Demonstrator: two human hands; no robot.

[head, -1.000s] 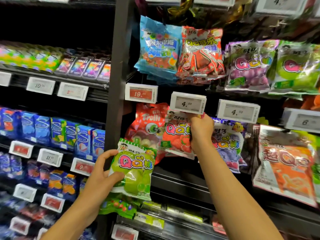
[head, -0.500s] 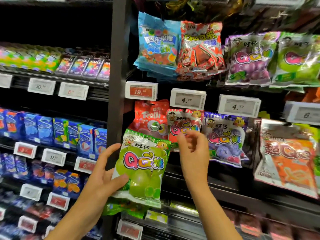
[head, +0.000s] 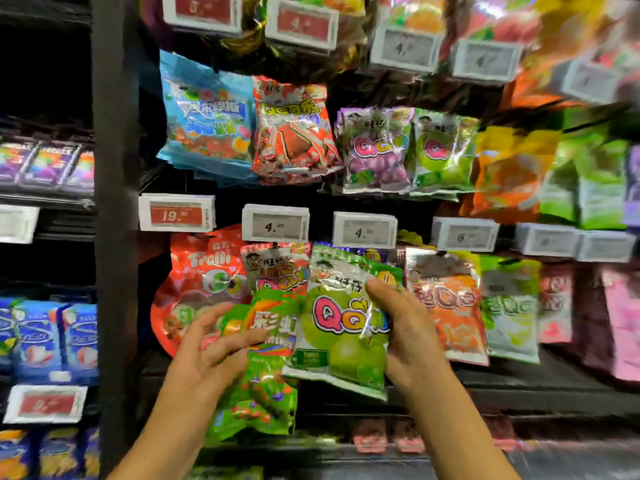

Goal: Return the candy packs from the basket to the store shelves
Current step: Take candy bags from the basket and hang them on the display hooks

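My right hand (head: pixel 405 330) grips the right edge of a green apple QQ candy pack (head: pixel 343 327) in front of the lower row of hanging packs. That pack covers a purple pack behind it. To its left, my left hand (head: pixel 207 344) holds a green rainbow candy pack (head: pixel 263 386), fingers spread across its upper left part. The two packs overlap at their edges. More green apple QQ packs (head: pixel 443 150) hang in the upper row, beside purple grape ones (head: pixel 377 154).
Behind my hands hang a red Trolli pack (head: pixel 197 271) and an orange QQ pack (head: pixel 446 299). Price tags (head: pixel 275 223) jut out above the lower row. A black upright post (head: pixel 114 237) separates the gum shelves on the left.
The green apple pack has passed from my left hand to my right hand and moved right. My left hand now holds only the rainbow pack. The view has shifted up and right.
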